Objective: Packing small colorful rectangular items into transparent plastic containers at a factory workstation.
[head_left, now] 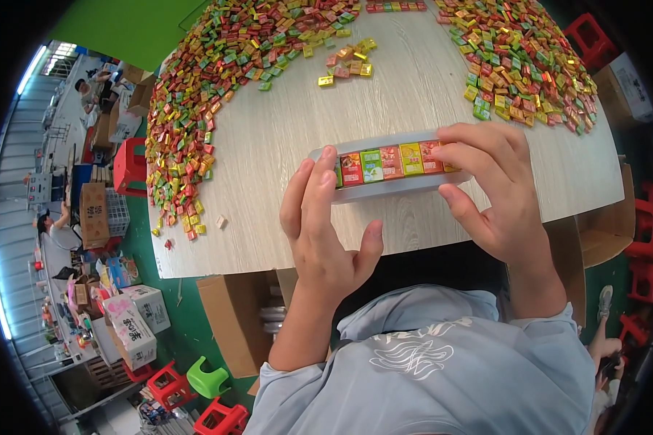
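Observation:
A narrow, translucent grey tray [384,190] lies on the table in front of me. Inside it runs a row of small wrapped candies [391,161] in red, green, pink and yellow, set side by side. At its left end, my left hand [323,232] rests two fingertips on the tray and the end of the row; its thumb stands apart, off the tray. My right hand [497,192] spans the right end, fingertips over the far wall and the last candies, thumb by the near wall. Its palm side and part of that end are hidden.
Loose wrapped candies [189,123] heap along the table's left and far edges, with another heap [526,65] at far right. A small cluster [348,64] lies beyond the tray, near a lined-up row [395,6]. Cardboard boxes [236,322] stand under the near edge.

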